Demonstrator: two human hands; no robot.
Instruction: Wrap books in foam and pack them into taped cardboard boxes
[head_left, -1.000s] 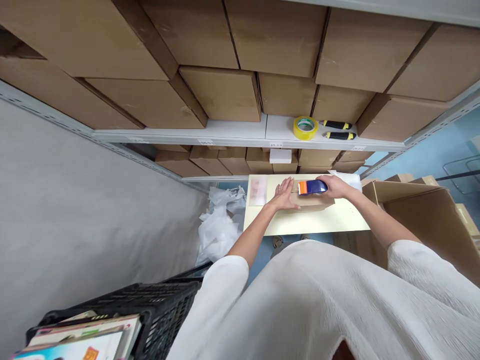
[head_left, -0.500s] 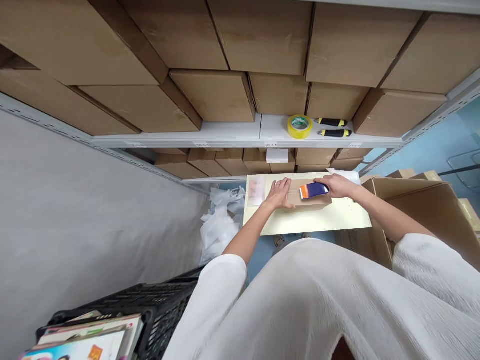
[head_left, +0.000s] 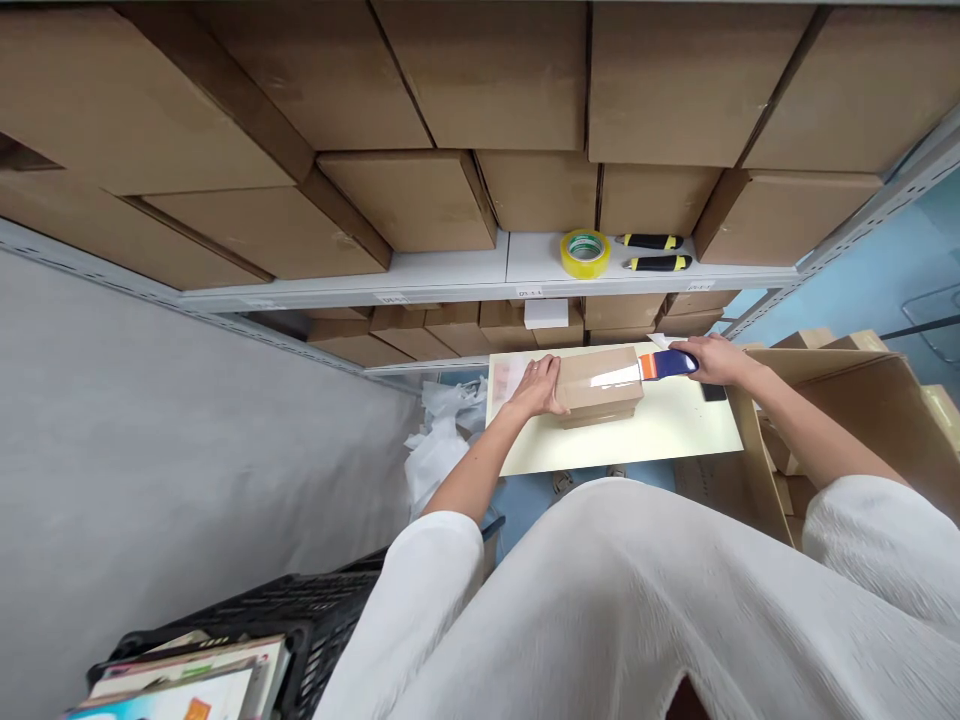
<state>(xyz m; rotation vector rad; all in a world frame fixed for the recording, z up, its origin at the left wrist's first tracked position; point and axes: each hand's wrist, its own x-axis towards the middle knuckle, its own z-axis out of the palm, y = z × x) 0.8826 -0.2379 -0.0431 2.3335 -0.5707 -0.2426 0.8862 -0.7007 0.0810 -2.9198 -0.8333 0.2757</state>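
Note:
A small brown cardboard box (head_left: 600, 382) lies on a pale yellow board (head_left: 675, 425), with a shiny strip of clear tape along its top. My left hand (head_left: 538, 387) rests against the box's left end, fingers spread on top and thumb at the near side. My right hand (head_left: 712, 358) is closed round the blue handle of a tape dispenser (head_left: 671, 363), whose orange and white head is at the box's right end. A small dark object (head_left: 713, 392) lies on the board below my right hand.
Shelves of brown boxes (head_left: 540, 190) stand ahead, with yellow tape (head_left: 585, 253) and two black-and-yellow cutters (head_left: 658, 263). A large open carton (head_left: 862, 400) is at the right, white plastic bags (head_left: 442, 440) at the left, and a black crate (head_left: 300, 620) lower left.
My right hand has moved right with the dispenser, from over the box to its right end. A strip of tape now shows on the top. The camera view has shifted slightly.

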